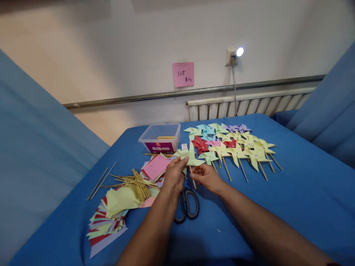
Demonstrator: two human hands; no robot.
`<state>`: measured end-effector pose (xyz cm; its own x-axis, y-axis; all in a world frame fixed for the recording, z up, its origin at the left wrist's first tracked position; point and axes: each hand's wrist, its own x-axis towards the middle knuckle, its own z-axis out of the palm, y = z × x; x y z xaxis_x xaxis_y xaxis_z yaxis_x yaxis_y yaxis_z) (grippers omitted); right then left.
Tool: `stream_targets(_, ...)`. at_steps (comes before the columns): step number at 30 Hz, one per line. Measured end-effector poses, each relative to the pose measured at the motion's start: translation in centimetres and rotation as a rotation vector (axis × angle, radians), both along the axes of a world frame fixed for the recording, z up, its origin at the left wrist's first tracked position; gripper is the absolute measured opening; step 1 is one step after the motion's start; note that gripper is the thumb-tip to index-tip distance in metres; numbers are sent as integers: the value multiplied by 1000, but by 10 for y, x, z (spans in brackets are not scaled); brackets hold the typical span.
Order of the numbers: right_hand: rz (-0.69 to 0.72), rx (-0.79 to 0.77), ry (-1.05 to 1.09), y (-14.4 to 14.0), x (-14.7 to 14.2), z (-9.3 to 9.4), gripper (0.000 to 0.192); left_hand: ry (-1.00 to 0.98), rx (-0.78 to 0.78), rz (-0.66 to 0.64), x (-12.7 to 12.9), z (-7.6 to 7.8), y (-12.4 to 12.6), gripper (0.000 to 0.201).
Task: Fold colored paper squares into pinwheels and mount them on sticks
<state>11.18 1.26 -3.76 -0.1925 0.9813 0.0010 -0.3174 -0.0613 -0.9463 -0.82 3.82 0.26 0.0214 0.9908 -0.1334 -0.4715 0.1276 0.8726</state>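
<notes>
I see the pale green pinwheel [189,155] raised just above the blue table [291,207] between both hands — left hand [174,175] pinching its paper blade, right hand [206,176] gripping the stick — scissors [186,205] lying directly below.

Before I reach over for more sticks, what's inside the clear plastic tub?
The clear plastic tub holds a few thin wooden sticks, lying near its top. The purple label on the front wall hides its lower part, so anything at the bottom cannot be seen.
</notes>
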Motion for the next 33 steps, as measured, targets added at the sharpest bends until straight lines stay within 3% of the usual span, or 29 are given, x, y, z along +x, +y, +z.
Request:
stream_targets(8, -13, -9, -25, 0, -1, 0, 38, 5, -9, 57, 2, 4, -2, 30)
stream_targets(21, -123, 35, -157, 8, -5, -5, 26, 7, -2, 124, 3, 9, 2, 30)
stream_targets(28, -253, 81, -215, -3, 7, 5, 23, -16, -12, -43, 10, 14, -2, 38)
stream_targets(33, -459, 113, -279, -24, 63, 11, 26, 44, -111, -223, 13, 16, -10, 50)
